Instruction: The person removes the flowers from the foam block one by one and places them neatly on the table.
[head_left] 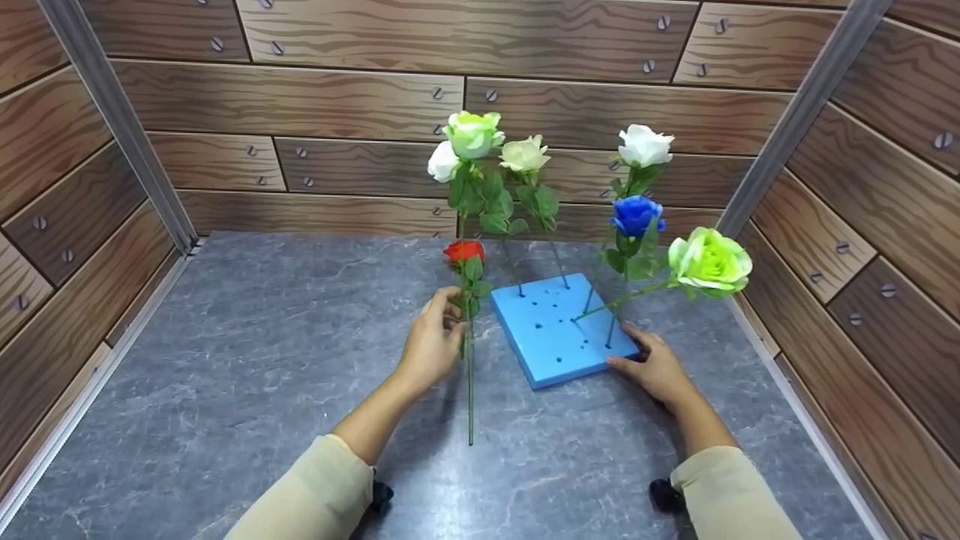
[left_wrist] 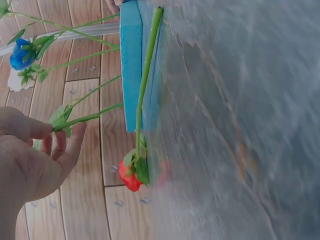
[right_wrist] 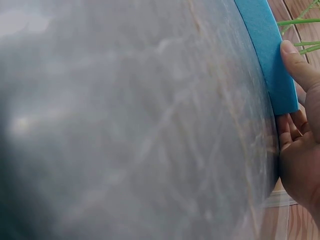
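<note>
My left hand pinches the green stem of an upright rose between thumb and fingers, left of a blue foam block. Whether this stem bears the green-white rose or the white rose behind it, I cannot tell. A red rose lies on the table beside that hand, its long stem pointing toward me. My right hand holds the block's near right corner, its thumb on top and fingers at the side and underneath. Holes dot the block's top.
Stuck in the block are a cream rose, a blue rose, a white rose and a green rose leaning far right. The grey marbled table is bounded by wood-patterned walls with metal corner posts.
</note>
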